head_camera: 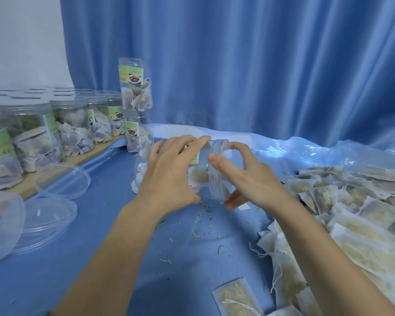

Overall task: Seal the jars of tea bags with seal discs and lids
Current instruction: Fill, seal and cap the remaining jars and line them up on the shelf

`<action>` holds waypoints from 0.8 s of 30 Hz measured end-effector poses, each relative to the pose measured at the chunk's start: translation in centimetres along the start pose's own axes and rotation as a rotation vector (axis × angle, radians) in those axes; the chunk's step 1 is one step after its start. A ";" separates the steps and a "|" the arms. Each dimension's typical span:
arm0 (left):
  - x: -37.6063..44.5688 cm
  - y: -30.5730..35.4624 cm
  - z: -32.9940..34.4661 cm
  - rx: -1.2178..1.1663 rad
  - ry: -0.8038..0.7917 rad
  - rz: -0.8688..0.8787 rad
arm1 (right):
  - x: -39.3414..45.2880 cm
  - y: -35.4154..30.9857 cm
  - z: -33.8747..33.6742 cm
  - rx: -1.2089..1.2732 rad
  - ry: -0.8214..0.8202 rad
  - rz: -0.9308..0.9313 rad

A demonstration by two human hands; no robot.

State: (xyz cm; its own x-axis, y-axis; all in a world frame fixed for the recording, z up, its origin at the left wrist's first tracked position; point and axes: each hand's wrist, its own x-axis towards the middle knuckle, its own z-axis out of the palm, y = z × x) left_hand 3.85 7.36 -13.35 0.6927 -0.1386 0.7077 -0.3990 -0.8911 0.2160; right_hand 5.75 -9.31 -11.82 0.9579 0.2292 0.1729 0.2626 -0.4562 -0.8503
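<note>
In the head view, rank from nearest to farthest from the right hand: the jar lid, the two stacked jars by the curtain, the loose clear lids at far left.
1. Jar lid: under the right hand's fingers, on the jar held sideways.
2. Stacked jars: behind the left hand, by the curtain.
3. Loose clear lids: far left, on the blue cloth.

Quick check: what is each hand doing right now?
Left hand: grips the jar.
Right hand: grips the lid on that jar.

two bare arms show, with no sleeves on them. the left hand (pixel 169 176) and right hand (pixel 253 176) wear no gloves, rings or watch.
</note>
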 end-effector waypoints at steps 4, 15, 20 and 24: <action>-0.5 0.6 1.2 0.133 0.170 0.054 | 0.2 0.5 0.9 0.079 0.048 0.031; 0.4 2.7 -2.8 -0.940 0.083 -0.590 | -1.3 -3.5 1.5 0.141 0.273 -0.402; -1.3 2.4 -8.4 -1.026 0.130 -0.631 | -2.9 -8.0 3.4 0.289 0.196 -0.467; -4.3 1.8 -13.5 -0.961 0.285 -0.651 | -4.7 -12.4 6.1 0.427 0.024 -0.511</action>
State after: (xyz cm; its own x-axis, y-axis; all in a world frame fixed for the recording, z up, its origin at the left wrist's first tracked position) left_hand -7.99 12.22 -6.95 0.8217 0.4279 0.3766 -0.3927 -0.0539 0.9181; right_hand -2.72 0.48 -5.11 0.7289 0.3047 0.6131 0.6199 0.0863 -0.7799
